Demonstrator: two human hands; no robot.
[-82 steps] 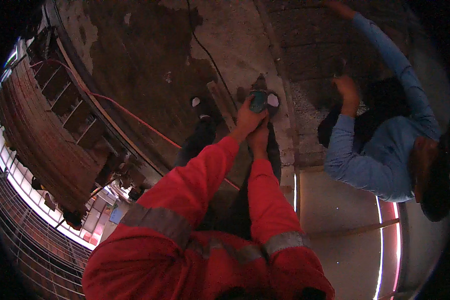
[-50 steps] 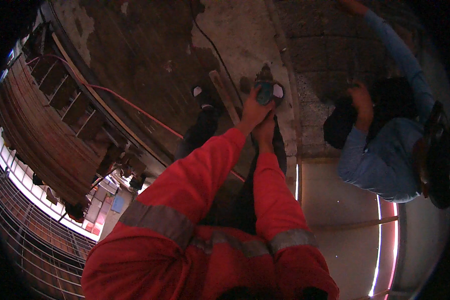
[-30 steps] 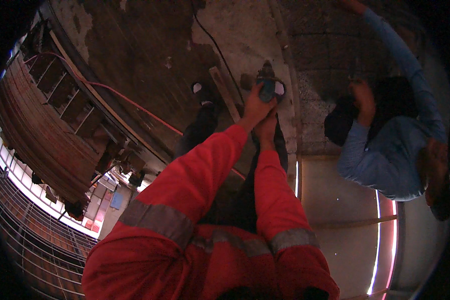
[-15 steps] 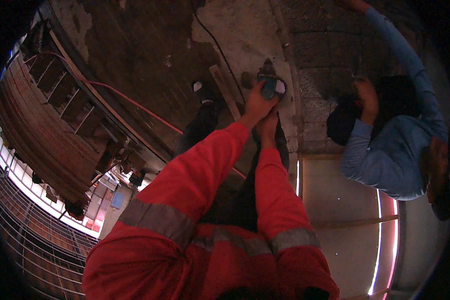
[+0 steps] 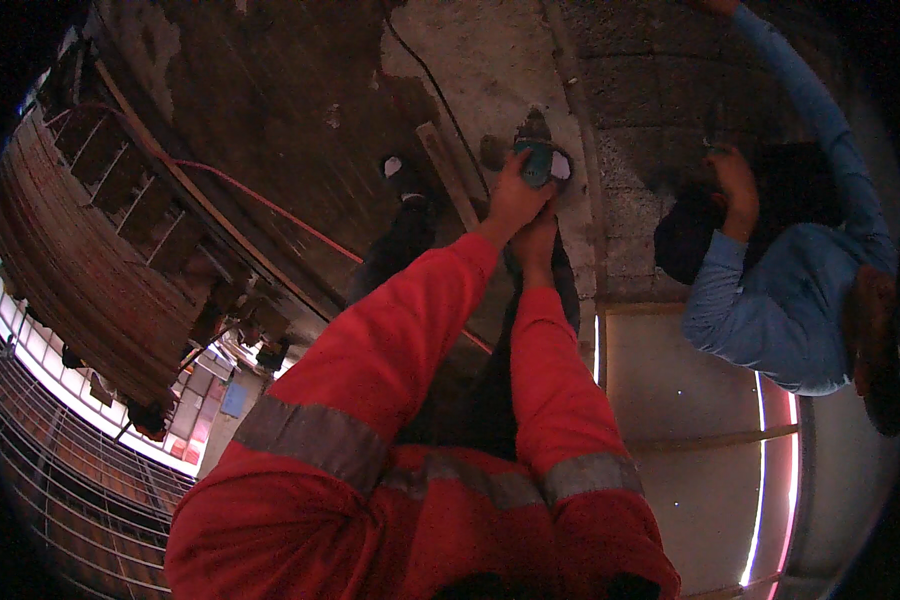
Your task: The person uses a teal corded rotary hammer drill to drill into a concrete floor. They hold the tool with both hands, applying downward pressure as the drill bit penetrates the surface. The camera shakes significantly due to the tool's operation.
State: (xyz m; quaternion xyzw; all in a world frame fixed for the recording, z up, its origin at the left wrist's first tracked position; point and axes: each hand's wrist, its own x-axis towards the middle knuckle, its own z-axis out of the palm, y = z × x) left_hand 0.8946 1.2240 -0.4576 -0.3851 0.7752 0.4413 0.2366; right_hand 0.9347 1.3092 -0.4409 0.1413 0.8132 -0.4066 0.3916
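Note:
Out in front of me, low over the floor, is a teal power tool [image 5: 538,163], its dark front end pointing away. Its exact kind is hard to make out in the dim light. My left hand [image 5: 515,198] is closed around the teal body. Just behind it, my right hand [image 5: 537,240] is closed on the rear part, mostly hidden by the left hand and the tool. A white shoe toe [image 5: 561,166] shows beside the tool on its right.
A co-worker in a blue shirt [image 5: 780,300] crouches at the right, one hand [image 5: 735,185] near the rough block surface [image 5: 630,150]. Beyond my left shoe [image 5: 393,167] lie a wooden strip [image 5: 447,175] and black cable [image 5: 425,70]. A pink hose [image 5: 260,205] crosses left, near stacked boards [image 5: 90,260].
Hardly anything differs. My hands and the tool have shifted very slightly in the picture, with both hands keeping their hold.

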